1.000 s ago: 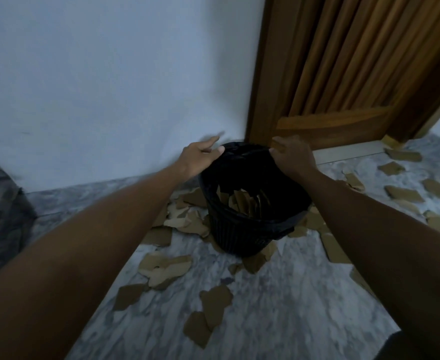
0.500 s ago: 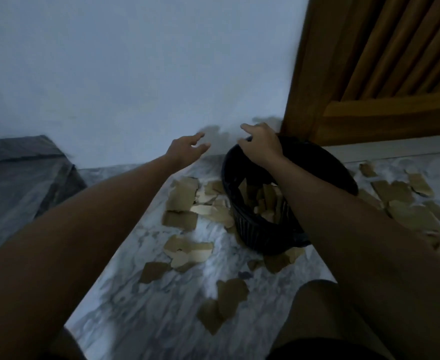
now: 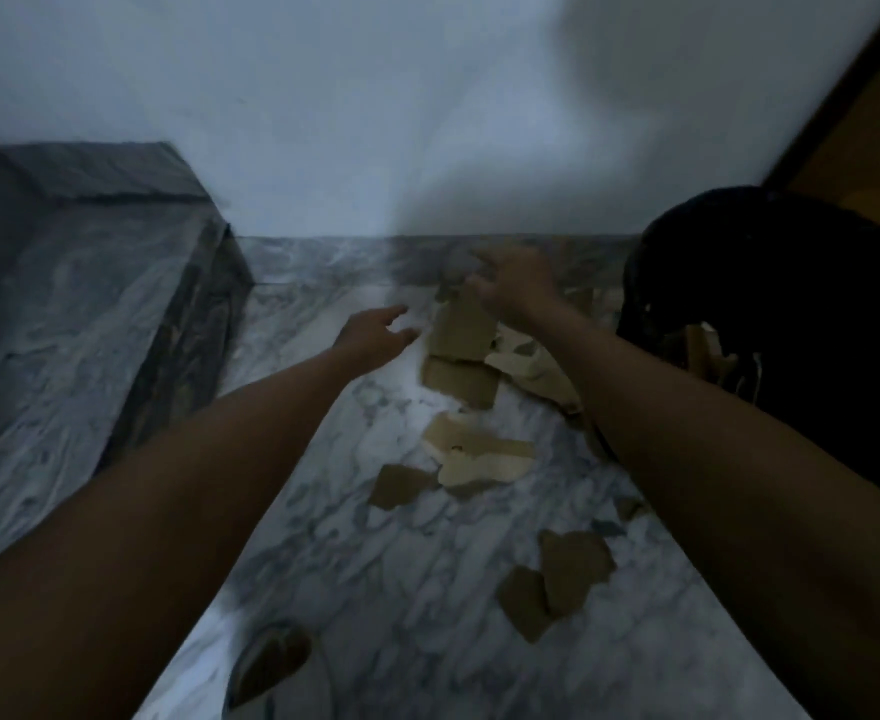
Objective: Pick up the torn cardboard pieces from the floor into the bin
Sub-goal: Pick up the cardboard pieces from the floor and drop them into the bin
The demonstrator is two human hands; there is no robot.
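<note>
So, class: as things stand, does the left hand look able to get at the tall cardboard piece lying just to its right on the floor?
Probably yes. The left hand is open with fingers spread, right beside the tall cardboard piece, and only bare floor shows between them. The right hand hovers over the piece's far end, blurred, and might get there first.

Right hand (image 3: 513, 283) blurred; bin (image 3: 791, 314) cut by right edge

Two bare forearms with no sleeves, watch or rings; bare left hand (image 3: 375, 332) and right hand (image 3: 513, 283)
</note>
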